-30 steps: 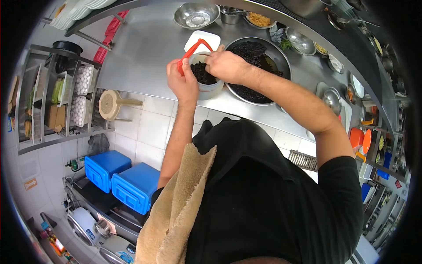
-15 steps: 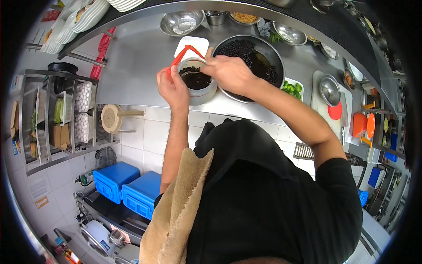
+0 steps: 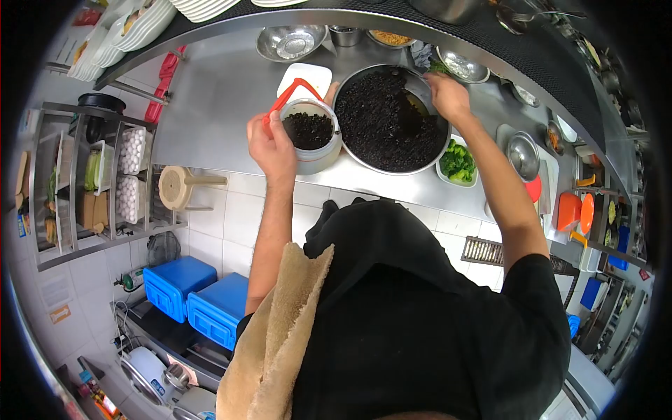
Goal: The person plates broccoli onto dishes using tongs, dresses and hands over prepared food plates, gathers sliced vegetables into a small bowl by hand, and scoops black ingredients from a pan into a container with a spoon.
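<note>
My left hand (image 3: 271, 143) is closed around the red handle (image 3: 285, 100) of a translucent plastic bucket (image 3: 318, 159) at the counter's front edge. Small, shiny black bean-like pieces (image 3: 309, 131) lie inside it. Right of the bucket stands a wide metal bowl (image 3: 392, 170), holding a large amount of the same black pieces (image 3: 378, 119) with dark liquid at the right. My right hand (image 3: 448, 96) is at the bowl's upper right rim, fingers closed; what they grip is too small and hidden to make out. Behind the bucket is a white container (image 3: 306, 74).
A white dish of broccoli (image 3: 458, 162) sits right of the big bowl. Metal bowls (image 3: 290, 43) line the back under a shelf (image 3: 364, 15). Farther right are a steel bowl (image 3: 523, 155) and a red round item (image 3: 533, 189). Blue boxes (image 3: 180, 283) stand lower left.
My right hand has moved from over the bucket rightward to the far rim of the big bowl. My left hand stays on the red handle.
</note>
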{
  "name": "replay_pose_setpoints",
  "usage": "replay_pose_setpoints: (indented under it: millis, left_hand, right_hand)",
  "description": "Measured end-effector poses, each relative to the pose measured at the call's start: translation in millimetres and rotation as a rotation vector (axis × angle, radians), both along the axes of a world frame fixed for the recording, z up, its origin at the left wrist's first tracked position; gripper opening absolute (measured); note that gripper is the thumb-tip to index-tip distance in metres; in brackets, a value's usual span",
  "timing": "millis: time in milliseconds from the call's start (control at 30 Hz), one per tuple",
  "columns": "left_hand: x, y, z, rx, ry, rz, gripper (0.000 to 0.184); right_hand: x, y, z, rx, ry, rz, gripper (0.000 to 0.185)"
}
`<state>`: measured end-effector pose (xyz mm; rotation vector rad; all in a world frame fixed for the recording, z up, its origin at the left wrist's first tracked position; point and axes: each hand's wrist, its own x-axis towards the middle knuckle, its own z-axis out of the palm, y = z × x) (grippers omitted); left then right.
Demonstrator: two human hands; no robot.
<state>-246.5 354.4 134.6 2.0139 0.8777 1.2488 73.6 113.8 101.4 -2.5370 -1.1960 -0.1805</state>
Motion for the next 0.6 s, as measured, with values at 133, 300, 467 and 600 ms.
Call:
replay_pose_setpoints:
  millis: [133, 300, 467, 600]
  left_hand:
    - [0.1, -2.5, 4.8, -0.009, 0.001, -0.001, 0.027]
    - [1.1, 1.5, -2.7, 0.038, -0.023, 0.007, 0.027]
    - [5.7, 1.3, -0.3, 0.033, -0.043, 0.035, 0.023]
    - [6.3, 0.5, 0.8, 0.019, -0.043, 0.063, 0.02]
  right_hand:
    - [33.3, 15.1, -16.2, -0.224, -0.178, 0.061, 0.035]
    - [34.7, 26.6, -11.2, -0.334, -0.272, 0.13, 0.037]
    - [29.1, 28.9, -13.6, -0.462, -0.165, 0.246, 0.04]
    - [32.2, 24.5, -58.2, -0.228, -0.266, 0.256, 0.032]
